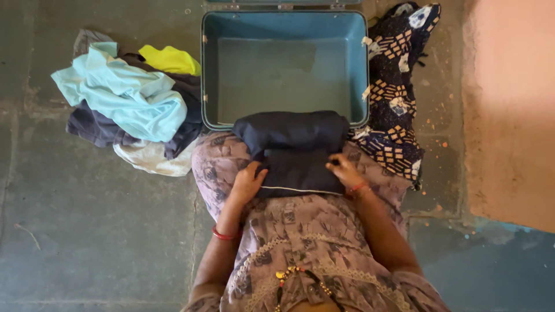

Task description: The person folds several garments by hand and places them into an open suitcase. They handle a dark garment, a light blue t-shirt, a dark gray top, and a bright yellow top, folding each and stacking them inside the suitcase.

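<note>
A person sits on the floor, seen from above, with a folded dark blue garment point(292, 151) lying across the lap in the middle of the frame. The left hand point(247, 182) rests on the garment's lower left corner, fingers curled over the edge and pressing on the cloth. The right hand point(344, 171) lies on the garment's right side, fingers bent and pinching the fabric near its fold. A thin white line runs along the garment's lower edge. Its upper, thicker roll overlaps the near rim of an open blue suitcase point(283, 69), which sits in the upper middle of the frame.

To the upper left, just beside the suitcase, lies a pile of clothes point(130, 104): a light blue shirt on top, a yellow piece behind it, dark and white pieces beneath. To the right of the suitcase, touching its side, lies a dark patterned cloth point(396, 98) with orange and white squares. The grey stone floor point(87, 231) fills the lower left.
</note>
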